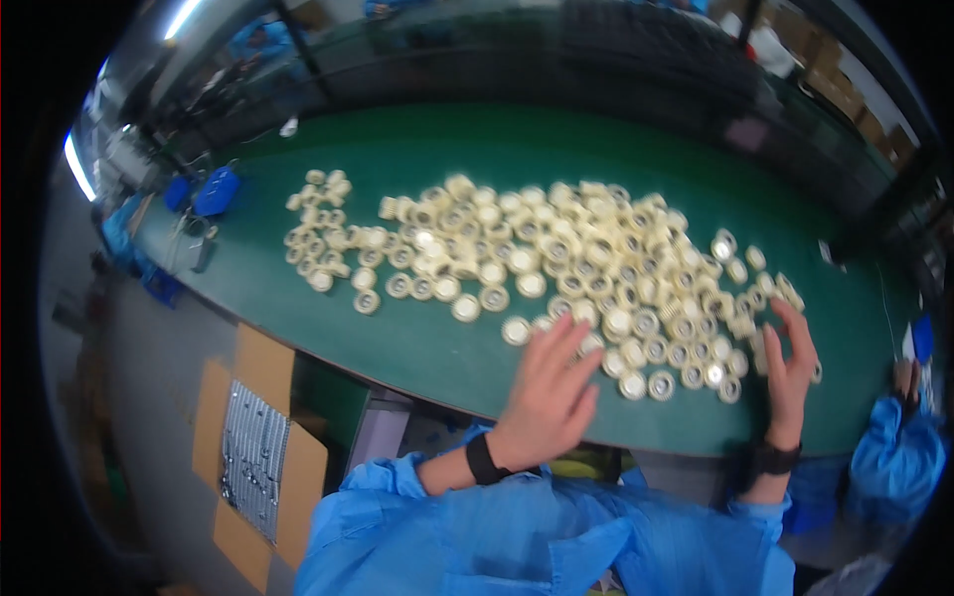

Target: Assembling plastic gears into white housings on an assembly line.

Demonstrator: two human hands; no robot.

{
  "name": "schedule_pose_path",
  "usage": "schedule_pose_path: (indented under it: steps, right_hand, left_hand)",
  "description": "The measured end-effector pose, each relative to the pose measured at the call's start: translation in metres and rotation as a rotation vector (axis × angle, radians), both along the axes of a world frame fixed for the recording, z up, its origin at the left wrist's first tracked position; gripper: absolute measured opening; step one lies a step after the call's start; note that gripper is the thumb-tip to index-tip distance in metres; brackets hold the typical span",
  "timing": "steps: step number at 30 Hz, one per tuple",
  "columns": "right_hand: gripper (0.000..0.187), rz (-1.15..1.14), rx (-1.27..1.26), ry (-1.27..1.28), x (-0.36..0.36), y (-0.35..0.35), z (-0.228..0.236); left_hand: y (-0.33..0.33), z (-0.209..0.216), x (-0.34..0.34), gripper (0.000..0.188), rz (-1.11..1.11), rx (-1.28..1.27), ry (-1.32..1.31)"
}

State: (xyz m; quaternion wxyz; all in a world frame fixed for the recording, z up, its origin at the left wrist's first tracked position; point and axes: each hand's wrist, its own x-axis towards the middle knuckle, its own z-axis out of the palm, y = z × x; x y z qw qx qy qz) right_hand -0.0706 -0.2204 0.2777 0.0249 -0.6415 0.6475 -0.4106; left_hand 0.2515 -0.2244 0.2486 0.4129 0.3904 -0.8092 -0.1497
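A wide heap of small cream-coloured round pieces (596, 248), several with a dark metal ring or centre, is spread over the green tabletop (427, 348). My left hand (552, 392) hovers at or lightly touches the heap's near edge, its fingers stretched and apart. To its right, my right hand (790, 372) stands at the heap's right end, thumb and fingers spread beside the outer pieces. Neither palm shows a piece held in it. Dark bands circle both wrists.
An open cardboard box (263, 368) with rows of shiny metal parts stands below the table's left side. Blue bins (216, 191) sit at the far left. Another person's blue sleeve (899, 452) is at the right. Dark framework (596, 60) runs behind the table.
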Motion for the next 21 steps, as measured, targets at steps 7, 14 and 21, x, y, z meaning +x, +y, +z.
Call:
schedule_pose_path:
  steps: [7,14,21]
  right_hand:
    - [0.027,0.005,-0.105,-0.079,-0.009,-0.009,-0.008]
    - [0.026,-0.034,-0.097,-0.090,-0.006,-0.010,-0.008]
    - [0.031,-0.052,-0.196,0.024,-0.016,0.000,-0.016]
  left_hand:
    - [0.002,0.002,0.008,0.027,0.091,-0.027,0.049]
    - [0.000,0.018,-0.023,0.033,-0.145,-0.054,-0.139]
    - [-0.004,0.045,-0.066,0.039,-0.187,-0.166,-0.385]
